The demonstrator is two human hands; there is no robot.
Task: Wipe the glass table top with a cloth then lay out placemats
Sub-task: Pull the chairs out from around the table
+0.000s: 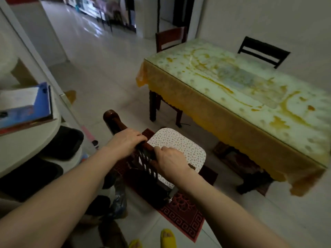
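Left hand (pixel 125 140): fingers curled over the chair's top rail (pixel 123 130), gripping it.
Right hand (pixel 170 161): curled round the same rail lower down, gripping.
Chair seat (pixel 177 145): spotted cushion, facing the table.
Glass table top (pixel 250 90): right of the chair, apart from it; long axis running near-right to far-left, over a yellow cloth (pixel 215 115).
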